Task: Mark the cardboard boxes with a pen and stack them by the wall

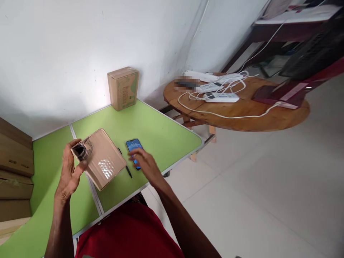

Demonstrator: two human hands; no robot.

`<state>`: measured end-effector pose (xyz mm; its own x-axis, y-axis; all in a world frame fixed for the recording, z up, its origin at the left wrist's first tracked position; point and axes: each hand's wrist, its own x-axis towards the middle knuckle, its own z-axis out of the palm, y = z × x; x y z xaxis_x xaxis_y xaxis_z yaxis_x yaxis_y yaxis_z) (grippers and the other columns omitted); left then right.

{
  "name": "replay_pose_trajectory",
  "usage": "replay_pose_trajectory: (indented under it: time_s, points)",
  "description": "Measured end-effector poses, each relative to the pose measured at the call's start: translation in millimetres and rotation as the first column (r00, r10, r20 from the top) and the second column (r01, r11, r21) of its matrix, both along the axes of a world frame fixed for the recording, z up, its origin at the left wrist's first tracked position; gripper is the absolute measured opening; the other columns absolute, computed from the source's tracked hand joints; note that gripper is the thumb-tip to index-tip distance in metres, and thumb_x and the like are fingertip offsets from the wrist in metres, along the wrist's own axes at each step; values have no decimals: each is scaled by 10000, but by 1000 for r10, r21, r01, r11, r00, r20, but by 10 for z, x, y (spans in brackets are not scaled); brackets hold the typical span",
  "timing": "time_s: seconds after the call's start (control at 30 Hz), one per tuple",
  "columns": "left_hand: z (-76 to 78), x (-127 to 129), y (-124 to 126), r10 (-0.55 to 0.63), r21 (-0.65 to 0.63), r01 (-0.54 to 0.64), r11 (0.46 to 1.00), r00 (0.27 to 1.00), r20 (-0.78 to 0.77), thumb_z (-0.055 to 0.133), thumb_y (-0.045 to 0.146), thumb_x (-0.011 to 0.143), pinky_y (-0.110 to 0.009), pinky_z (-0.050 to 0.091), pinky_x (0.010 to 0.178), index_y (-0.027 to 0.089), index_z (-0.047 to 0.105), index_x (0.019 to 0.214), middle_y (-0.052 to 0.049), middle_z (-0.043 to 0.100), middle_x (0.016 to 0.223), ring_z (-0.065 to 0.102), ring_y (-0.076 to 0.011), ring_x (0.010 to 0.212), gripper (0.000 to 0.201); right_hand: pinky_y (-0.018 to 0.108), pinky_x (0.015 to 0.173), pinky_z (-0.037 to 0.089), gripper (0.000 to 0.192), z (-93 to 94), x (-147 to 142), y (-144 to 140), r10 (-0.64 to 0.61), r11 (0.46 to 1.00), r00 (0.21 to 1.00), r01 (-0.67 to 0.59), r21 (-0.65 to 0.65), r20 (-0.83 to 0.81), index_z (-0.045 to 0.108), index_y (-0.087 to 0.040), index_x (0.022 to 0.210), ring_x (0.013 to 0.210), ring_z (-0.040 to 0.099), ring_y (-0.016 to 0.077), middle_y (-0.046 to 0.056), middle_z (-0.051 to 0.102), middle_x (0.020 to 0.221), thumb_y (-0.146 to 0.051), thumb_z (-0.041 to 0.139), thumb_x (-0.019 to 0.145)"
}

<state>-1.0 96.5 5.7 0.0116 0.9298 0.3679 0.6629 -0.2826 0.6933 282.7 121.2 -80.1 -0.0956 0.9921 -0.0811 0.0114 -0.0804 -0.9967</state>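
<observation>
My left hand grips the left end of a small cardboard box, thumb on top and fingers round the far corner. The box has a dark, blackened hole near that end and a shiny patch on its face. Over a smartphone with a lit screen hovers my right hand, its fingers apart and holding nothing; whether they touch the phone I cannot tell. Between box and phone lies a black pen, partly hidden by the box.
A printed cardboard box stands at the back of the green table, against the wall. Stacked cartons are at the left. On the right, a round wooden table carries white power strips, tangled cables and a dark red laptop.
</observation>
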Motion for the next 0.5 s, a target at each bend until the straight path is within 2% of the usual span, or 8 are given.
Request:
replay_pose_trajectory:
  time_s: [0.07, 0.17, 0.23, 0.3, 0.37, 0.5]
  points:
    - [32, 41, 1, -40, -31, 42, 999, 996, 75, 646, 673, 969, -732, 390, 1262, 280, 523, 1590, -174, 583, 1621, 519, -455, 1517, 745, 496, 995, 622, 507, 272, 50, 92, -146, 979, 989, 138, 147, 41, 711, -235, 1224, 1275, 727, 351, 158, 776, 1347, -670, 657, 969]
    - [66, 171, 43, -126, -38, 129, 991, 989, 80, 637, 694, 985, -736, 315, 1318, 324, 433, 1709, -152, 490, 1743, 415, -451, 1615, 838, 528, 1145, 578, 650, 646, -117, 189, -106, 934, 992, 74, 350, 73, 620, -260, 1469, 1475, 635, 354, 170, 656, 1611, -643, 765, 964]
    - [67, 277, 83, -147, -17, 147, 989, 988, 45, 596, 690, 1021, -719, 286, 1341, 334, 398, 1746, -138, 452, 1779, 358, -433, 1653, 832, 533, 1190, 558, 733, 799, -314, 246, -97, 895, 988, 34, 444, 120, 588, -253, 1511, 1495, 621, 351, 176, 628, 1640, -614, 841, 925]
    - [47, 367, 122, -118, 18, 117, 993, 993, 30, 548, 671, 1060, -692, 293, 1345, 326, 387, 1758, -137, 453, 1778, 346, -414, 1656, 796, 521, 1172, 570, 672, 866, -491, 305, -124, 869, 975, 17, 495, 185, 629, -237, 1426, 1416, 668, 341, 166, 692, 1523, -572, 882, 900]
    - [14, 422, 159, -61, 54, 59, 997, 997, 36, 513, 651, 1085, -665, 334, 1323, 309, 418, 1741, -144, 493, 1738, 393, -401, 1619, 745, 498, 1101, 601, 530, 882, -606, 365, -160, 855, 958, 14, 518, 238, 673, -233, 1265, 1258, 724, 317, 130, 745, 1332, -538, 895, 893]
    - [-39, 430, 240, 34, 111, -40, 993, 998, 56, 499, 597, 1098, -624, 422, 1252, 253, 537, 1623, -157, 598, 1589, 534, -380, 1472, 629, 480, 1000, 625, 394, 939, -695, 462, -211, 849, 933, 27, 528, 291, 669, -255, 1096, 1078, 726, 288, 92, 733, 1140, -447, 929, 871]
